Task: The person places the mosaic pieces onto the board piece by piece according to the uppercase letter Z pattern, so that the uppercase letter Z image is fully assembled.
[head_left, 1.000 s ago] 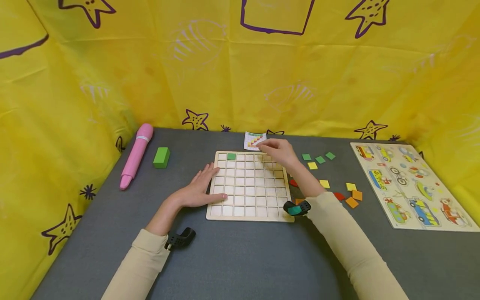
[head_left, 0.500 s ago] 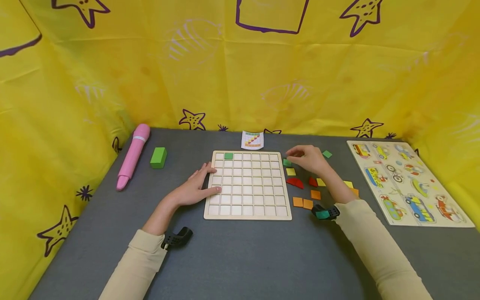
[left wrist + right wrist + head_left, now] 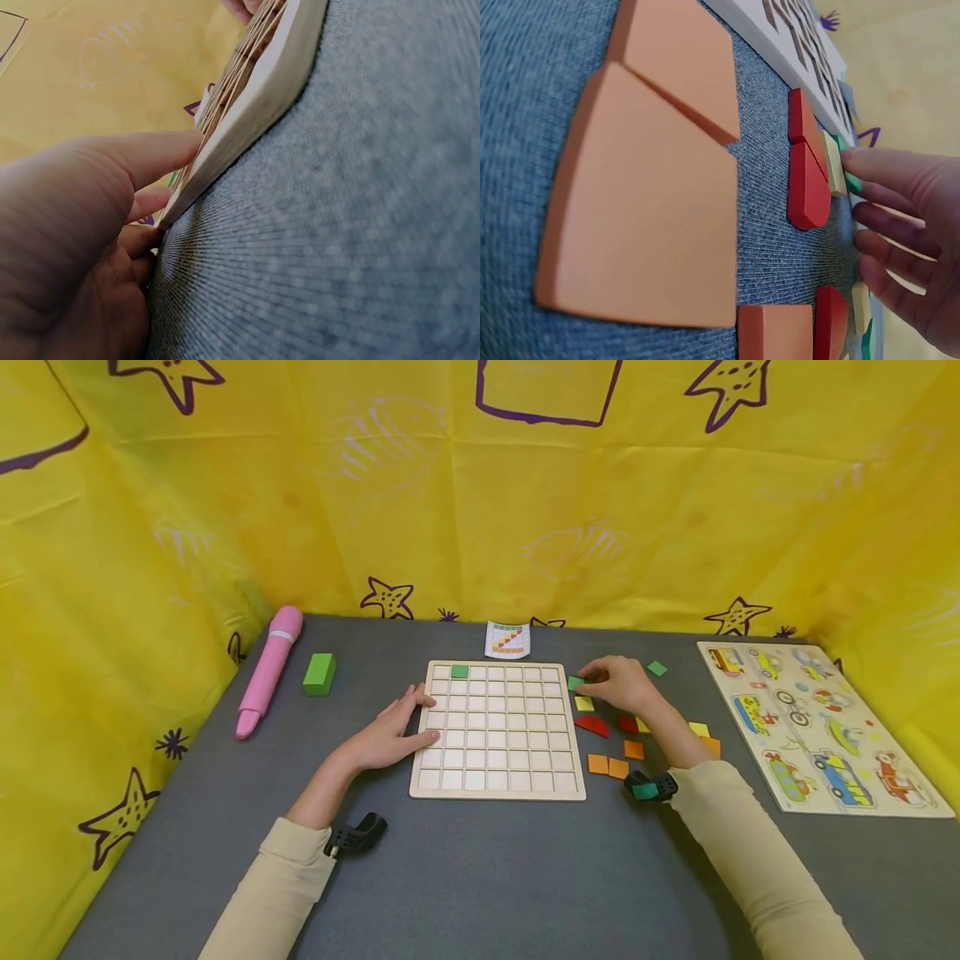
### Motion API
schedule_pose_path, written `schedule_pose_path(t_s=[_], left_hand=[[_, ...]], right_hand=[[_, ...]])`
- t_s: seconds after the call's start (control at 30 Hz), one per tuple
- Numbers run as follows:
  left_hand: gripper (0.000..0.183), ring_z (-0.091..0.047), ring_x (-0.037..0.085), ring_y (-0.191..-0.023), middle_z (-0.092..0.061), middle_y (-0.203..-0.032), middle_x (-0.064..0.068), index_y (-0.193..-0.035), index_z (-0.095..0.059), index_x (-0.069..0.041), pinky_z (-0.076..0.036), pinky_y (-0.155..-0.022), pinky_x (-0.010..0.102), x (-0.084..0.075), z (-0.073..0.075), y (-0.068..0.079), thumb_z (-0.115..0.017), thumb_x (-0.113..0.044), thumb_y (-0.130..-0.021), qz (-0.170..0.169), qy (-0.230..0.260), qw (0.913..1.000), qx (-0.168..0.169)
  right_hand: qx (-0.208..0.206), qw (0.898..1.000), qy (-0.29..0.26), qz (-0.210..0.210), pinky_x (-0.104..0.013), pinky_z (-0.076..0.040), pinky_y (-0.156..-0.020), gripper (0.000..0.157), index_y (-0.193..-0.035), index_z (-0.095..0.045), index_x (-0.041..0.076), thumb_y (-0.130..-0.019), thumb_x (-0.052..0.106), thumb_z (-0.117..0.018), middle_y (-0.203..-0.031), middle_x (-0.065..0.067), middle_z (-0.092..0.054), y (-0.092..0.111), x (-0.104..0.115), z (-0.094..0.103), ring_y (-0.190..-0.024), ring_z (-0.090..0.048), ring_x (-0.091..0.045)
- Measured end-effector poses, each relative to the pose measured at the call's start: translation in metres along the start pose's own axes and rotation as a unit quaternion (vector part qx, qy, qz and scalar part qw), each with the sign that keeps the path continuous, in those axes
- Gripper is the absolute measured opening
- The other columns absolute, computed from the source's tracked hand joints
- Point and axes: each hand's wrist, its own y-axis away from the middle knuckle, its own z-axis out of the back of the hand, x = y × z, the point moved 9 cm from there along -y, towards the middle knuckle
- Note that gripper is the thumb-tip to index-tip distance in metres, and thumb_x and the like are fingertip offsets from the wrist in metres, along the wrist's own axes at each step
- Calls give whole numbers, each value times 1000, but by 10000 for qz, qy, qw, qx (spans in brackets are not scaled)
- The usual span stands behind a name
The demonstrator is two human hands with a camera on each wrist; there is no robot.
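Note:
A pale wooden grid board [image 3: 498, 796] lies mid-table with one green square tile [image 3: 460, 672] in its top row. My left hand [image 3: 386, 735] rests at the board's left edge, thumb on the rim and fingers relaxed along the side, as the left wrist view also shows for the thumb [image 3: 169, 154]. Just off the board's right edge, my right hand [image 3: 617, 683] pinches another green square tile [image 3: 575, 683] between thumb and fingers. In the right wrist view the thumb meets this green tile [image 3: 851, 180], close to a yellow tile [image 3: 834, 165] and red pieces [image 3: 808, 184].
Orange tiles [image 3: 597, 764], red pieces [image 3: 592, 726] and yellow tiles [image 3: 584, 703] lie right of the board. A small pattern card [image 3: 507, 640] is behind it. A picture puzzle board [image 3: 825, 727] lies far right; a green block [image 3: 319, 674] and pink wand-shaped object [image 3: 270, 672] stand left.
My right hand has moved right, from over the board's top edge to the loose tiles, and now pinches a green tile. My left hand stays at the board's left edge.

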Motion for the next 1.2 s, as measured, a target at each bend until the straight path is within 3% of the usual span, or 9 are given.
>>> schedule_pose_path(t_s=[0.3, 0.57, 0.83, 1.2], left_hand=[[58, -1, 34, -148, -9, -160, 22, -142, -40, -1, -4, -116, 52, -5, 0, 1, -63, -28, -96, -143, -87, 9999, 14], [59, -2, 34, -148, -9, -160, 22, -143, -39, -1, -5, -116, 52, -6, 0, 2, -62, -28, -96, -157, -133, 9998, 18], [59, -2, 35, -148, -9, -160, 22, -143, -39, -1, -5, -116, 53, -6, 1, 3, -62, -27, -96, -137, -141, 9998, 7], [60, -2, 33, -148, -9, -161, 21, -144, -39, -1, -5, -116, 53, -5, 0, 3, -62, -29, -96, -118, -135, 9998, 33]], right_hand=[[-157, 9992, 277, 233, -33, -41, -64, 30, -106, -74, 2, -86, 24, -76, -89, -10, -65, 0, 3, 1, -76, -52, -23], [-186, 9988, 434, 144, -37, -45, -69, 28, -106, -74, 4, -88, 25, -74, -95, -11, -68, 3, 5, 0, -81, -55, -26], [-332, 9990, -122, 267, -39, -47, -72, 21, -102, -74, 3, -89, 20, -74, -90, -10, -72, 0, 3, 2, -83, -62, -28], [-328, 9939, -998, -340, -46, -48, -85, 28, -113, -72, 8, -93, 28, -68, -102, -12, -71, -12, 15, 3, -98, -61, -30]])
